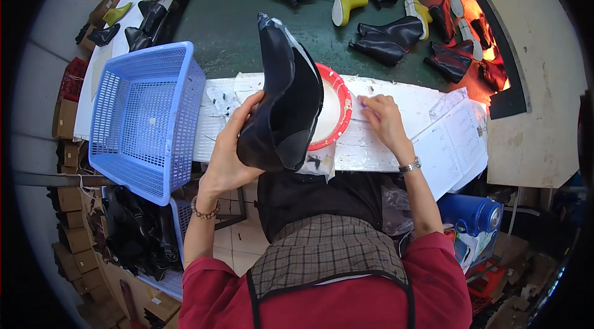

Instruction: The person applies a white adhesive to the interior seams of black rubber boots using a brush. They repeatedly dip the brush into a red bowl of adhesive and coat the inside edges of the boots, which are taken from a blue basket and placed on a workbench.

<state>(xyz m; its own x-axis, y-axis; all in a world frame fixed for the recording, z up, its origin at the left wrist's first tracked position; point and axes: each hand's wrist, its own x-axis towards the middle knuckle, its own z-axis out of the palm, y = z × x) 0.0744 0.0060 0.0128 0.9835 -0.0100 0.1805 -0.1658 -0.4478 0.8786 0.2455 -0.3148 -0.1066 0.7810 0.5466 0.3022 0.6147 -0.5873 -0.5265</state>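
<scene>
Left grip [228, 155] firm on a black boot [272, 94], right grip [388, 121] beside the red-rimmed bowl [344, 106], its hold unclear

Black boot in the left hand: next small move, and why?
Probably bring the right hand leftward over the red-rimmed bowl. It hovers near the bowl's right side, while the left hand supports the black boot. A white coating shows along the boot's upper edge; the lower edge looks dark. Whether the right hand holds anything is unclear.

Bowl [344, 103] ptly hidden by boot [279, 97]
</scene>
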